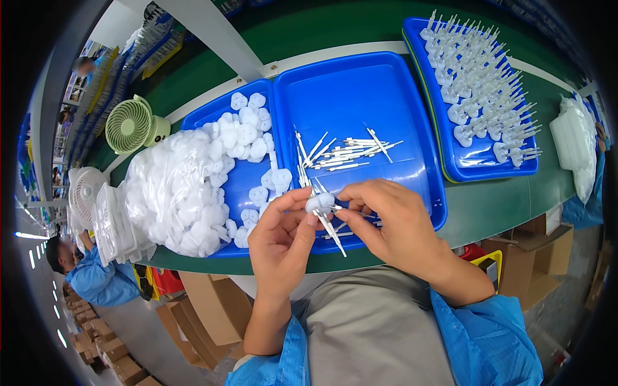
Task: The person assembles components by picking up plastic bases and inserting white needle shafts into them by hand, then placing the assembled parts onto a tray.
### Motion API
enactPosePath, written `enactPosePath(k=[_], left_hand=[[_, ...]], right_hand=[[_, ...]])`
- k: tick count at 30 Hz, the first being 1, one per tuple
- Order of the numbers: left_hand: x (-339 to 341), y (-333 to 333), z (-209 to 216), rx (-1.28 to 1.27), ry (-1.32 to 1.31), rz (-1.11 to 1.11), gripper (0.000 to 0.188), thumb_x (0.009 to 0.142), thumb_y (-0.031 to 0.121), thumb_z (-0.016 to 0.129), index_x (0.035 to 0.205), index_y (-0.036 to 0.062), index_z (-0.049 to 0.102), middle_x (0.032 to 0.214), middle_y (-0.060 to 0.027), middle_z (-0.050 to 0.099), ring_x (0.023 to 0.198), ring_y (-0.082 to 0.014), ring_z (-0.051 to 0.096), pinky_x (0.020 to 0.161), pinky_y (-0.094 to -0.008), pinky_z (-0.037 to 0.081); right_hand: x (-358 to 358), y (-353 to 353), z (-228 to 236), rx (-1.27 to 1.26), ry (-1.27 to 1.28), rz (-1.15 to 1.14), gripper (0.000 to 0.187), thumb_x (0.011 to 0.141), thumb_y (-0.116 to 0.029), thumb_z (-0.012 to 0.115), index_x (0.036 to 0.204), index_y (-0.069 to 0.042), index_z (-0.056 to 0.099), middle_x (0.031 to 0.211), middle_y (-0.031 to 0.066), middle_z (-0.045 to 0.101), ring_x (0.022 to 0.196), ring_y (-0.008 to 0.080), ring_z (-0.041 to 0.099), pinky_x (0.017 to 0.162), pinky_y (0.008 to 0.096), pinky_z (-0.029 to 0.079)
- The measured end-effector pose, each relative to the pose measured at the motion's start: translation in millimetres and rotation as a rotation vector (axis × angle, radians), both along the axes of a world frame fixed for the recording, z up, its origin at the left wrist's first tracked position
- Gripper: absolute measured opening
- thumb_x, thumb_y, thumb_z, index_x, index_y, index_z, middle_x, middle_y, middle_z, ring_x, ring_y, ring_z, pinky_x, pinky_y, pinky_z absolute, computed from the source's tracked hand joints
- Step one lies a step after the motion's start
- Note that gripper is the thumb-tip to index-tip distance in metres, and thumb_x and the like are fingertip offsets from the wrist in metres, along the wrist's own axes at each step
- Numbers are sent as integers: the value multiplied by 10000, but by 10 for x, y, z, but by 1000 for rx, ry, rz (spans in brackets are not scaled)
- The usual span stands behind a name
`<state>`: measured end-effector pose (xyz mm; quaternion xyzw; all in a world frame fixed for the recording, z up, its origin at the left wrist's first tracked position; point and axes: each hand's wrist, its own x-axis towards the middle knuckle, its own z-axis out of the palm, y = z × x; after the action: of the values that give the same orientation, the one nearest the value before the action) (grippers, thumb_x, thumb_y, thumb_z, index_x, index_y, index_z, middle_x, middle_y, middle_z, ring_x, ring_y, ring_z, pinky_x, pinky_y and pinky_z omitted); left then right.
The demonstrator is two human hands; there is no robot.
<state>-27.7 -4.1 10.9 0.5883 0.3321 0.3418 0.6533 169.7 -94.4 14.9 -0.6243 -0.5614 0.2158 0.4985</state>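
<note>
My left hand (282,239) is closed, pinching a white flower-shaped plastic part (319,202) between thumb and fingers. A few thin white rods (332,235) slant downward below that part, close to the left fingertips; whether they are fixed to it I cannot tell. My right hand (393,219) meets it from the other side, thumb and forefinger closed on a small white rod end at the part's edge. Both hands are over the near edge of the middle blue tray (351,80), where a pile of loose white rods (351,153) lies.
Left, another blue tray (239,183) holds loose flower-shaped parts (248,134) and a bulging clear bag (170,193). A right-hand tray (473,168) bears rows of parts with upright rods. A green fan (131,125) and white packages (575,145) flank the trays. A co-worker (103,276) is at far left.
</note>
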Motion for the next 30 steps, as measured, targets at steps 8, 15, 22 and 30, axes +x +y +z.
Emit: enactPosePath(k=[8,15,22,30], left_hand=[[-26,-6,1,21,32,-18,335,1077,-98,686,1410,-61,686,1297,-141,759,1095,-174,782,952,-288,626],[-23,13,-52,153,3,-47,309,1047,-139,686,1349,-71,692,1350,-132,660,1233,-212,740,1061,-342,622],[-58,28,-9,102,-18,-37,304,1040,-163,660,1331,-80,685,1336,-137,660,1240,-210,736,1059,-341,616],[-67,36,-9,72,-12,-94,293,1025,-163,690,1308,-85,693,1329,-142,671,1225,-206,742,1056,-336,628]], right_hand=[[37,-46,18,-67,2,29,110,980,-86,865,1019,-23,784,806,78,745,667,185,686,604,335,511],[-6,-48,29,-127,105,37,97,997,-81,854,1016,-15,786,731,54,719,612,126,649,564,299,479],[-7,-33,-21,-44,76,78,93,999,-79,856,1017,-16,789,737,45,724,609,110,635,560,290,471],[-57,-26,-53,-71,113,50,106,997,-77,857,1037,-10,785,737,43,721,610,124,638,563,299,479]])
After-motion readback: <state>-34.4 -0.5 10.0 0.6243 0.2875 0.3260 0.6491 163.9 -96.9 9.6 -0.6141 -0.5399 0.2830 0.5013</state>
